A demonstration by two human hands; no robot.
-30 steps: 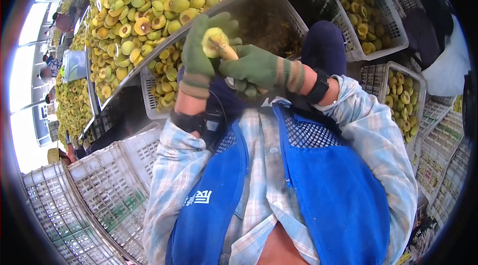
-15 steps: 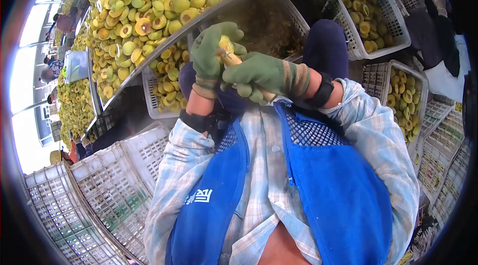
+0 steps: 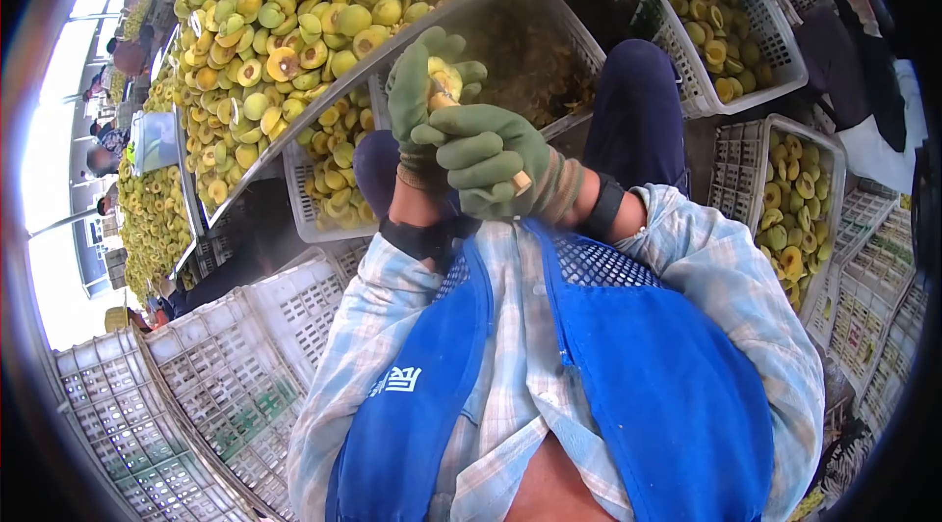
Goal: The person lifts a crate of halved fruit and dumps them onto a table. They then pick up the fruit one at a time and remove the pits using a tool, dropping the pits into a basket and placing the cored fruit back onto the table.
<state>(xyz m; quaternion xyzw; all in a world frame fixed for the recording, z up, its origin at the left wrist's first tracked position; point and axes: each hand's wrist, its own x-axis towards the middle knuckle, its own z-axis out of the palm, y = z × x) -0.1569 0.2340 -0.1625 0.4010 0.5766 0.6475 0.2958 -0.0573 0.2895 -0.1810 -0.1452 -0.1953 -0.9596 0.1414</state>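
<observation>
Clasping a halved fruit, the left hand meets the right hand, its grip clenched on a wooden-handled tool.

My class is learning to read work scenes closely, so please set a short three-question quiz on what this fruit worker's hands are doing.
1. True or false: the left hand and the right hand are both gloved in green.
2. The left hand grips: A) a yellow-green fruit; B) a folded cloth; C) a metal bowl.
3. What does the right hand hold?

Key: 1 true; 2 A; 3 a tool with a wooden-looking handle.
</observation>
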